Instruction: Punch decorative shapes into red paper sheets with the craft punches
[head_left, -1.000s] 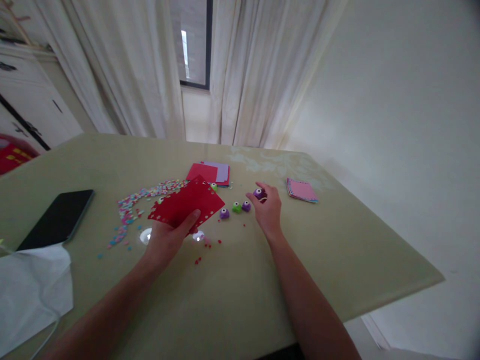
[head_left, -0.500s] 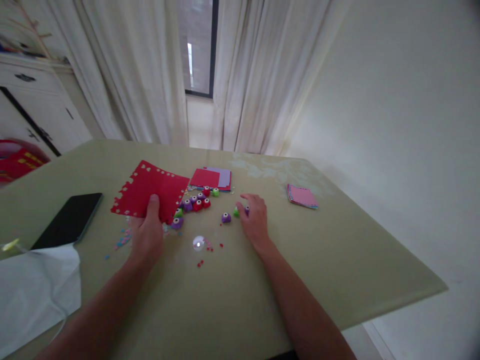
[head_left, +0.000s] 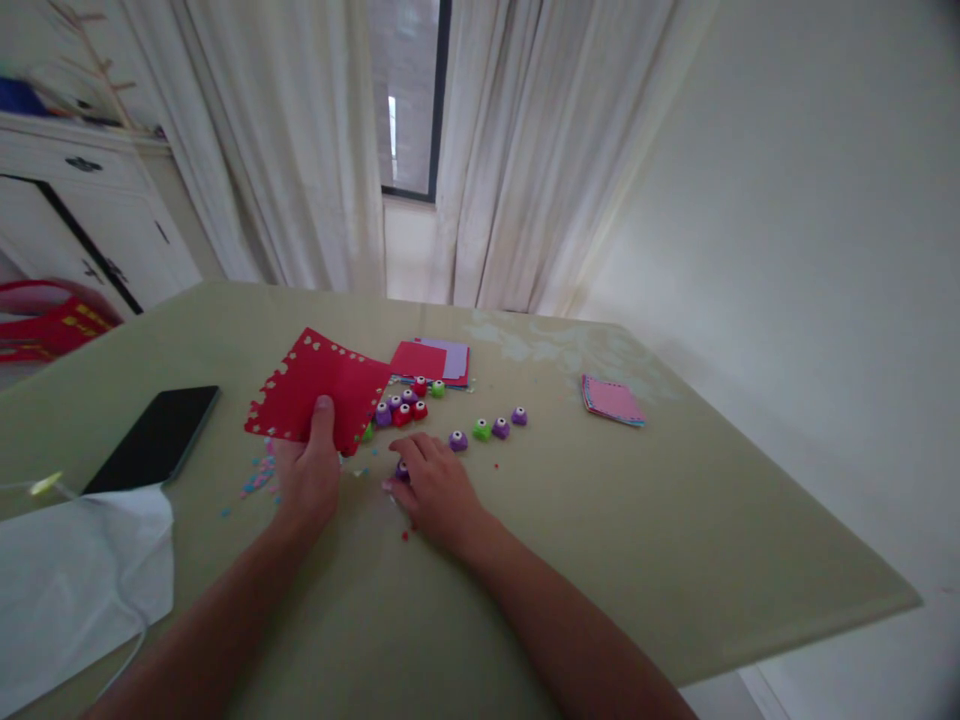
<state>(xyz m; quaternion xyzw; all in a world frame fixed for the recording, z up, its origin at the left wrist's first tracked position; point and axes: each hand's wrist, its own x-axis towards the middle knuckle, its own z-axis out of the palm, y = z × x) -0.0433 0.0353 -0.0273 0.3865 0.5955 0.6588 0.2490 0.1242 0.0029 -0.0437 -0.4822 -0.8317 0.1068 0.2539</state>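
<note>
My left hand grips a red paper sheet with its thumb on top; small shapes are punched along the sheet's edges. My right hand is closed around a small purple craft punch, low over the table and right of the paper. Beyond it sits a cluster of purple and red punches, with a green punch at its far end. A loose row to the right holds a purple punch, a green one and more purple ones. The right hand hides most of a clear disc.
Behind the cluster lies a stack of red and lilac paper. A smaller pink-topped stack lies at right. On the left are a black phone, a white cloth-like sheet with a cord, and pink and blue paper bits.
My right hand has moved left and nearer from the row of punches and now has a purple punch in its fingers. Another purple punch shows at the row's right end. The left hand keeps the paper.
</note>
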